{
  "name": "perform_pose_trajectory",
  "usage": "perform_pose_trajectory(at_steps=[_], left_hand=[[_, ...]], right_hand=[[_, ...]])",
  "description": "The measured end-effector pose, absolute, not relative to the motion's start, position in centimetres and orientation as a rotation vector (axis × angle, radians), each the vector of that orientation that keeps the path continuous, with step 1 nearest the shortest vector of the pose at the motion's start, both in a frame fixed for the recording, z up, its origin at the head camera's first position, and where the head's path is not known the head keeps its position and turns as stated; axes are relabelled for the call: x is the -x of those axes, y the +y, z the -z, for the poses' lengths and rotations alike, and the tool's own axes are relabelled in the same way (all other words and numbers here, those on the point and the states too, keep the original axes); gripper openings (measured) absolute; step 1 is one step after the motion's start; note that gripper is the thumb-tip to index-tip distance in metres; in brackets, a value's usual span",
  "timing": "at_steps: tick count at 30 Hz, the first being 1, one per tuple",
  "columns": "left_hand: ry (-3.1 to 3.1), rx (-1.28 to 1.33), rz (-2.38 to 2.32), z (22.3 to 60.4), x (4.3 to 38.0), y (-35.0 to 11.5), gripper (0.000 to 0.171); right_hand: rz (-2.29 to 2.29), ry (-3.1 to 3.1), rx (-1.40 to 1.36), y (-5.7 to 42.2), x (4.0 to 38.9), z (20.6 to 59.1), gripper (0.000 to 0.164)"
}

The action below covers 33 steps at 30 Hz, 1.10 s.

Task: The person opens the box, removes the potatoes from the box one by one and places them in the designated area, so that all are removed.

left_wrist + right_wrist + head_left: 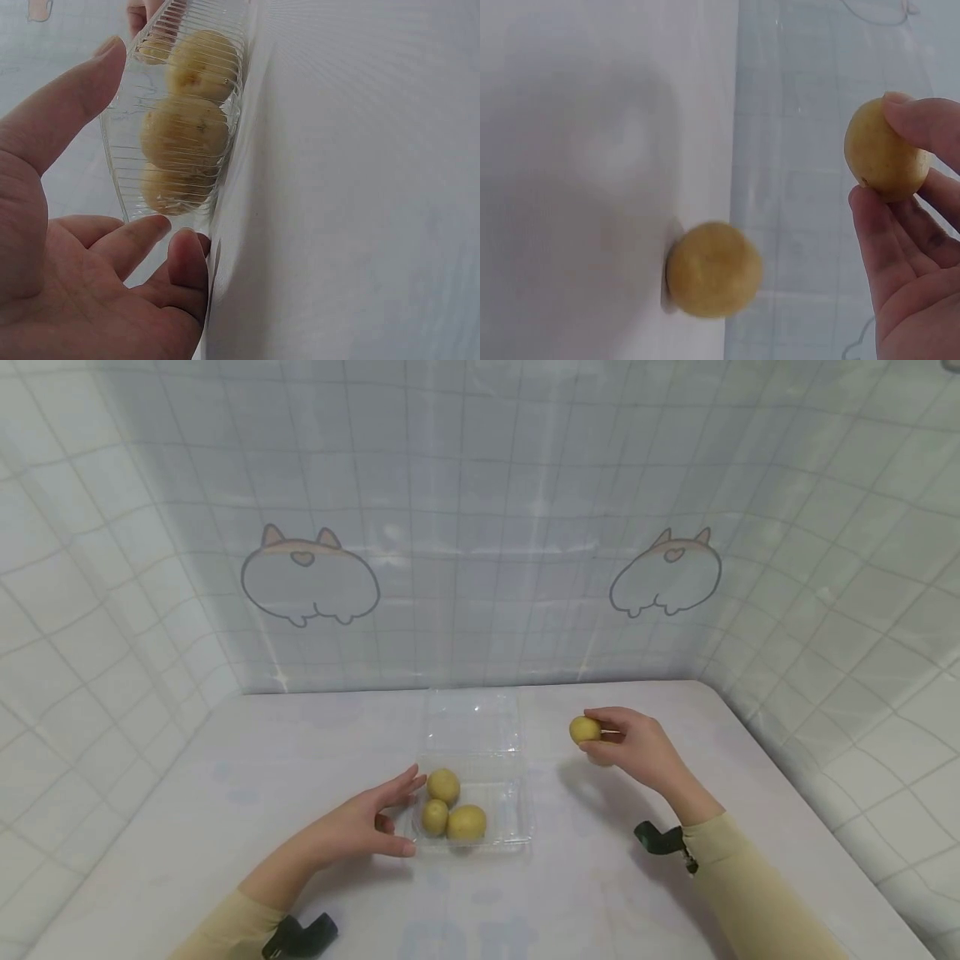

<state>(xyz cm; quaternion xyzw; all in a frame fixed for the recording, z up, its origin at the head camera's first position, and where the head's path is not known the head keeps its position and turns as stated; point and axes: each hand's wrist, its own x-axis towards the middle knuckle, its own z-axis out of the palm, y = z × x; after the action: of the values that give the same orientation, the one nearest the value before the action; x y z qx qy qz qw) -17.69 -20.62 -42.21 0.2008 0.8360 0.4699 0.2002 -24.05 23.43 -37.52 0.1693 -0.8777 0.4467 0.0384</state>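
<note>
A clear plastic clamshell box [517,810] stands on the table with its lid [472,720] folded back, away from me. Three small yellow potatoes [467,823] lie toward the left side of its base. My left hand [352,827] is beside the box's left wall, thumb and fingers spread, fingertips right at the rim. Right of the box, my right hand [633,747] pinches another potato [885,150] between thumb and fingers, raised above the table. One more potato [714,270] sits on the table below that hand, mostly hidden by it in the head view.
The table [300,735] has a pale cover. Behind it and at both sides rise walls of white gridded sheeting [480,527], the back one printed with cartoon animals. Black straps [660,838] sit at both wrists, over beige sleeves.
</note>
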Motion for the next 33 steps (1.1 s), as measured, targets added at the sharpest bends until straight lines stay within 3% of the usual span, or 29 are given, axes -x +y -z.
perform_pose_trajectory(at_steps=[33], left_hand=[[2.328,-0.563,-1.319,42.1,17.6,-20.5,0.108]], right_hand=[[-1.183,-2.757,-0.284,30.7,25.8,38.7,0.066]])
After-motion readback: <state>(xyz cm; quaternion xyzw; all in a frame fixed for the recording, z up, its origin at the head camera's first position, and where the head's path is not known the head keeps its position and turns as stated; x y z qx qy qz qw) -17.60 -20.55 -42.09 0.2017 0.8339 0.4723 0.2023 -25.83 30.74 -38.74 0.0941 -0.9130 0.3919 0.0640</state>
